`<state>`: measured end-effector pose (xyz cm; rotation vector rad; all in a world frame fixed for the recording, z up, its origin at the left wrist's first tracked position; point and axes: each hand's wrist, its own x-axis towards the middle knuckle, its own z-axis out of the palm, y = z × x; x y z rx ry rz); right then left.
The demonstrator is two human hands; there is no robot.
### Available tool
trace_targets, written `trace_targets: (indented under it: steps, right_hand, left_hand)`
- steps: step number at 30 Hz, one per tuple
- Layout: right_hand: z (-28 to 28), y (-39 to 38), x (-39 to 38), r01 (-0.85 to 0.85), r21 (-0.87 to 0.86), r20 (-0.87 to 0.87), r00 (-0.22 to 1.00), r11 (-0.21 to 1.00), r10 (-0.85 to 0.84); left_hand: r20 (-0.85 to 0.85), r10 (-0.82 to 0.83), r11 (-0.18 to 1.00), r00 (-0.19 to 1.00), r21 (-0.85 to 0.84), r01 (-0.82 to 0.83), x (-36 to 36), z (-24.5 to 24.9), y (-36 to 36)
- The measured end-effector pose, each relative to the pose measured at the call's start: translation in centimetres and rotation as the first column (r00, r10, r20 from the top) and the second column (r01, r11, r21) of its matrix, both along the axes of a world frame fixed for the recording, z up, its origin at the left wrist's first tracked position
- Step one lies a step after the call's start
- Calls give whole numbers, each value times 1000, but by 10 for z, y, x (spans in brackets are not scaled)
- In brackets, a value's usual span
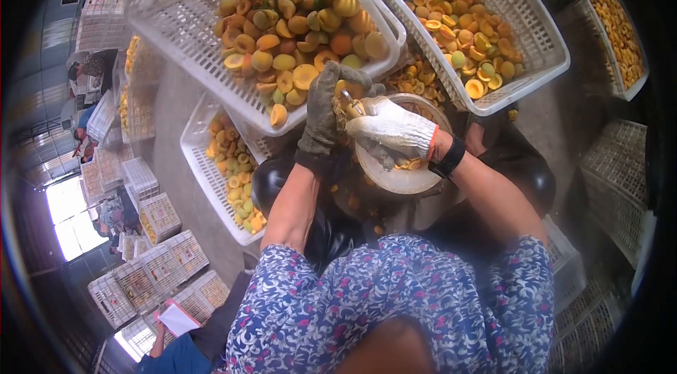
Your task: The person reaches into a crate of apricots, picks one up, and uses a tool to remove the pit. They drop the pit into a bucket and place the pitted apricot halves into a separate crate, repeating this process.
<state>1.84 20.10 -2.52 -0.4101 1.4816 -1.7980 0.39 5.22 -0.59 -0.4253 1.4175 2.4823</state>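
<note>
My left hand (326, 109), in a dark, dirty glove, is closed round a yellow-orange fruit piece, mostly hidden by the fingers. My right hand (395, 127), in a white glove with an orange cuff, grips a small tool with a metal tip (347, 96), which touches the fruit at my left hand. Below my right hand stands a round pale bucket (395, 180) with fruit pieces in it. Just beyond my hands, a white crate (190, 56) holds many apricot-like fruits, several of them cut in half (305, 76).
A second white crate (539, 35) of halved fruit stands at the upper right, and another (204, 169) at the lower left. Stacked crates (617, 176) line the right side. On the left are more crates (116, 296), several people, and a person in blue (180, 356) with a paper.
</note>
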Motion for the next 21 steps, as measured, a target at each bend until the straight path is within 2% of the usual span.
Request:
trace_targets:
  steps: [1, 2, 3, 4, 5, 7, 8, 9, 10, 11, 12, 13, 14, 15, 16, 17, 18, 19, 20, 21]
  right_hand:
    - [7, -1, -1, 1, -1, 1, 1000, 1000, -1]
    - [19, -1, -2, -31, 128, -58, 998, 991, 39]
    - [27, -1, -2, -55, 258, -112, 990, 965, 87]
    - [22, 2, 3, -50, 43, 72, 996, 998, 47]
    - [18, -2, 7, -44, 42, 72, 997, 998, 41]
    - [14, -11, 10, 10, -126, 424, 905, 992, 45]
    - [14, -12, 9, 50, -162, 561, 826, 986, 50]
    - [16, -8, 6, 53, -160, 555, 830, 986, 46]
    - [21, -1, 4, -116, -83, 435, 889, 990, 141]
    - [39, 7, 0, -271, 17, 316, 915, 963, 251]
    - [63, 13, -1, -413, 344, 88, 908, 843, 409]
    - [14, 11, 22, -249, 407, -441, 789, 879, 428]
    - [-1, 16, 36, -184, 599, -416, 760, 779, 499]
    - [-7, 18, 45, -107, 758, -370, 741, 643, 559]
    - [1, 22, 39, -143, 804, -290, 753, 577, 590]
    - [14, 27, 29, -178, 846, -206, 760, 503, 616]
    - [24, 30, 24, -125, 823, -218, 831, 554, 511]
    - [28, 32, 19, -109, 817, -266, 800, 566, 538]
    - [13, 30, 19, -89, 794, -303, 800, 602, 518]
    - [-1, 28, 20, -65, 768, -342, 800, 637, 493]
  left_hand:
    - [-7, 17, 997, 1000, 76, -17, 1, 1, 2]
    - [-6, 16, 997, 1000, 77, -16, 0, -3, 1]
    - [-107, -57, 997, 993, 54, 63, -2, -10, -1]
    - [-206, -132, 990, 970, 22, 140, -3, -13, -1]
    - [-206, -138, 989, 969, 22, 146, -4, -15, -2]
    - [-234, -219, 887, 947, 356, 293, -5, -18, -1]
    - [-225, -185, 848, 957, 455, 271, -5, -19, -2]
    - [-233, -189, 846, 954, 455, 278, -5, -18, -3]
    - [-151, 8, 986, 988, 166, 17, -2, -11, -4]
    - [-138, 224, 957, 965, -156, -244, -2, -6, -7]
    - [-399, -15, 898, 917, -408, -163, -8, -30, -35]
    - [-404, -20, 898, 914, -408, -161, -11, -42, -53]
    - [-255, 193, 974, 948, -67, -216, -13, -49, -68]
    - [-29, 330, 914, 944, 261, -311, -14, -51, -73]
    - [-16, 423, 905, 906, -28, -424, -16, -34, -52]
    - [-16, 414, 910, 910, -27, -415, -21, -8, -31]
    - [-50, 266, 954, 963, 157, -255, -28, 20, -10]
    - [-106, 126, 941, 986, 328, -85, -29, 35, 4]
    - [-192, 100, 993, 976, 83, -86, -37, 35, 14]
    - [-193, 101, 993, 976, 81, -87, -51, 19, 10]
